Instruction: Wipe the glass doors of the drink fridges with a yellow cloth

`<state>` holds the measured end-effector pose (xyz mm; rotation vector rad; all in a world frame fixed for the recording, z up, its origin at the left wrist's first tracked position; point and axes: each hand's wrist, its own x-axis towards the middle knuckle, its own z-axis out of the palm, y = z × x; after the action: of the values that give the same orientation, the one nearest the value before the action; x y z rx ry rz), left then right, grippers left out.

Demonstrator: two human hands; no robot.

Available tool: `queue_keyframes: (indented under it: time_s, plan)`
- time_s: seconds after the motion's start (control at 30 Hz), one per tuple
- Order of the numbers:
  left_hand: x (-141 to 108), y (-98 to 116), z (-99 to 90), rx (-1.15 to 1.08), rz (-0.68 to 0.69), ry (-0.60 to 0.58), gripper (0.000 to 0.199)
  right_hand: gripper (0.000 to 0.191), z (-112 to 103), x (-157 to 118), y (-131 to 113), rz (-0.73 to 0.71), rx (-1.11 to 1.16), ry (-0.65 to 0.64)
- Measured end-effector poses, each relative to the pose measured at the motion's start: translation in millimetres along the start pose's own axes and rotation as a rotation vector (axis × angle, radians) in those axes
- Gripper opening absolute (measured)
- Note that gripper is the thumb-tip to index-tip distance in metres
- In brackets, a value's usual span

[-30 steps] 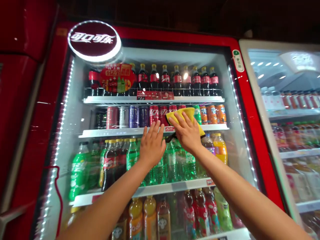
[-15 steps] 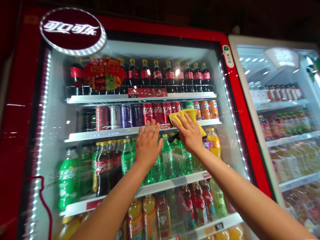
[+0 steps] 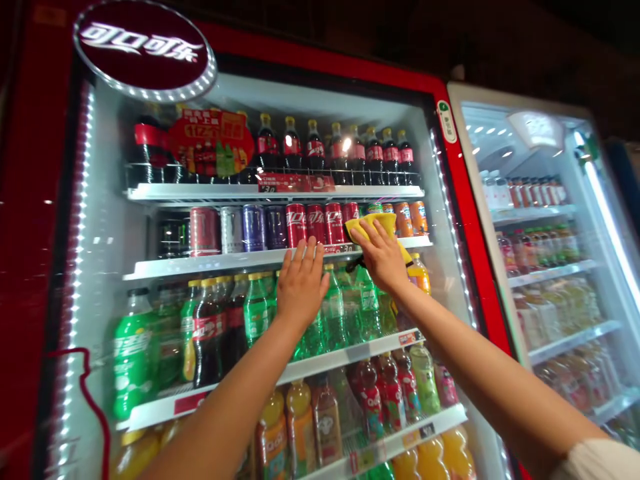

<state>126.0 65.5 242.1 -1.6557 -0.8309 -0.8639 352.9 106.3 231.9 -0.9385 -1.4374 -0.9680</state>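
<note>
Glass door (image 3: 280, 92) before you | your left hand (image 3: 303, 283): open flat, empty | your right hand (image 3: 384, 261): fingers spread, yellow cloth (image 3: 389, 222) beneath, against glass | risk: cloth slips if fingertip pressure eases

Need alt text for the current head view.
Two bare hands reach toward a lit, red-framed drinks fridge: the right hand presses a yellow cloth to its glass door, the left hand has its palm toward it. Cans and bottles fill the shelves behind; another fridge stands at right.
</note>
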Motion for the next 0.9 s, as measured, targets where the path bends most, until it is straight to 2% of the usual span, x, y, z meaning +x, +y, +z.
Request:
queue_keyframes:
  time_s: [0.07, 0.17, 0.27, 0.37, 0.5, 0.57, 0.63, 0.7, 0.77, 0.83, 0.9]
  plan:
    - [0.1, -1.4, -1.5, 0.011, -0.001, -0.013, 0.065, 0.067, -0.4, 0.5, 14.4, 0.076, 0.003, 0.034]
    - [-0.1, -3.3, -4.3, 0.018, 0.01, -0.032, 0.065, 0.071, 3.9, -25.7, 21.3, 0.191, -0.01, 0.11]
    - [0.9, -1.8, -5.5, 0.024, 0.006, -0.018, 0.068, 0.078, 7.9, -47.8, 11.6, 0.124, -0.026, 0.084]
    - [4.0, 5.3, -3.8, 0.028, -0.036, 0.023, 0.071, 0.078, 5.0, -33.3, 7.5, 0.002, -0.031, -0.011]
    - [5.5, 21.0, 0.2, 0.012, -0.025, 0.008, 0.079, 0.073, -2.4, 4.9, 32.1, -0.002, 0.005, -0.009]
    - [3.4, 29.5, 1.6, 0.021, -0.008, -0.022, 0.078, 0.076, -3.2, 3.4, 47.4, 0.035, 0.029, 0.025]
    - [0.9, 37.5, 2.8, 0.035, 0.003, -0.044, 0.076, 0.081, -2.0, -13.9, 55.5, 0.095, 0.037, 0.062]
    - [0.6, 45.1, 4.5, 0.042, 0.02, -0.056, 0.073, 0.082, -0.5, -34.3, 55.2, 0.127, 0.029, 0.065]
    - [4.2, 52.7, 7.4, 0.046, 0.042, -0.062, 0.072, 0.079, -0.4, -43.3, 51.8, 0.089, 0.016, 0.02]
    - [11.8, 60.8, 11.6, 0.05, 0.056, -0.059, 0.071, 0.074, -2.4, -34.7, 53.1, 0.007, 0.001, -0.033]
    - [21.0, 69.3, 16.3, 0.052, 0.066, -0.05, 0.071, 0.069, -5.8, -14.9, 64.2, -0.047, -0.004, -0.051]
